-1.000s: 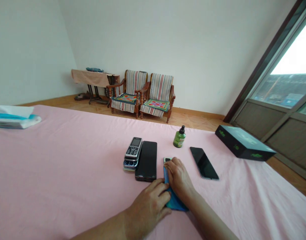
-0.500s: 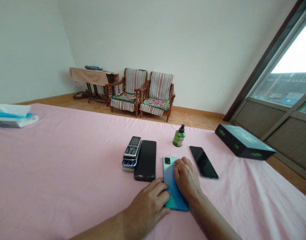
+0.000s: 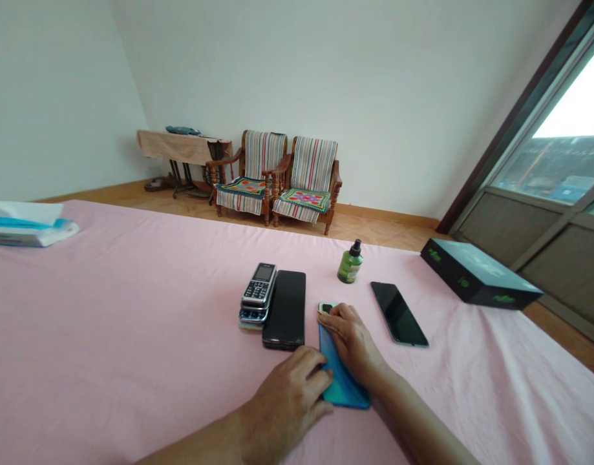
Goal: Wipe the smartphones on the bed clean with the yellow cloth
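Blue phone (image 3: 348,391), lower centre, looks slick, best held by its edges, left hand (image 3: 294,391) spread there, right hand (image 3: 352,339) bunched atop, grip hidden.

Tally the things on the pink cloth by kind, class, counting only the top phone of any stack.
Glossy blue phone: 1
Flat black phones: 2
Silver-and-black keypad phone: 1
Green bottle, black top: 1
Black rectangular box: 1
White-and-blue tissue pack: 1
Total: 7
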The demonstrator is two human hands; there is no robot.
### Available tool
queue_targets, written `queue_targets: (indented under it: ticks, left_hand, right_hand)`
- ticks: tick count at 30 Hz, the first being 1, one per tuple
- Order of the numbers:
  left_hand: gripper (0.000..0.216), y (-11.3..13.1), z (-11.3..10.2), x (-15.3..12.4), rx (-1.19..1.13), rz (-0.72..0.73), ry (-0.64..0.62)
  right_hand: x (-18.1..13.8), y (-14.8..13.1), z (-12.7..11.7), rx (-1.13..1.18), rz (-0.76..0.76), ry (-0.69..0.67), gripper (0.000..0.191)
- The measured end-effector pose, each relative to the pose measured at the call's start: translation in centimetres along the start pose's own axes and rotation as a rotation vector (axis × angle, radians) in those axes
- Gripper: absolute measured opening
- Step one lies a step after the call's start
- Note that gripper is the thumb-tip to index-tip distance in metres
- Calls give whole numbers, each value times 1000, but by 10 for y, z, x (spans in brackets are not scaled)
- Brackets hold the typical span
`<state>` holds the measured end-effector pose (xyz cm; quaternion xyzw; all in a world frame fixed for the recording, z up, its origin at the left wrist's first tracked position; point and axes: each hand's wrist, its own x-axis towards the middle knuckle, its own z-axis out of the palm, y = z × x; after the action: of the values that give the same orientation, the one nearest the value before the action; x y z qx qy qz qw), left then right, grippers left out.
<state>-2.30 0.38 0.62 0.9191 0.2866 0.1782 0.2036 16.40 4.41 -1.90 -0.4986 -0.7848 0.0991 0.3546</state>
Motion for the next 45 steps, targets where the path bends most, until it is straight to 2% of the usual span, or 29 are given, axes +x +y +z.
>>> queue_targets:
  ticks: [7, 12, 17, 24, 27, 30, 32, 38, 45]
  left_hand:
    - [35, -1, 2, -2, -108, -27, 44]
    - [53, 1, 4, -2, -227, -51, 134]
    - [58, -2, 6, -3, -226, -50, 162]
    - [65, -5, 10, -4, -217, -18, 181]
    - [64, -4, 7, -4, -222, -29, 166]
    - [51, -2, 4, -3, -204, -43, 105]
    - [40, -2, 2, -3, -168, -43, 74]
    - [30, -4, 4, -2, -102, -39, 53]
    - [31, -5, 5, -1, -66, -16, 45]
  right_hand:
    - [-21, -12, -13, -15, -29, -91, 30]
    - [-41, -31, -20, 29, 6, -148, 33]
    - [-60, -46, -21, 32, -14, -214, 34]
    - [-80, -51, -16, 75, -83, -166, 32]
    - [-86, -48, -14, 161, -72, -78, 31]
    - [-82, -43, -15, 227, 27, 117, 29]
    - [-73, -36, -17, 231, 112, 186, 26]
    - [-32, -12, -12, 123, 182, 107, 22]
    - [0, -10, 6, -91, 33, 23, 25]
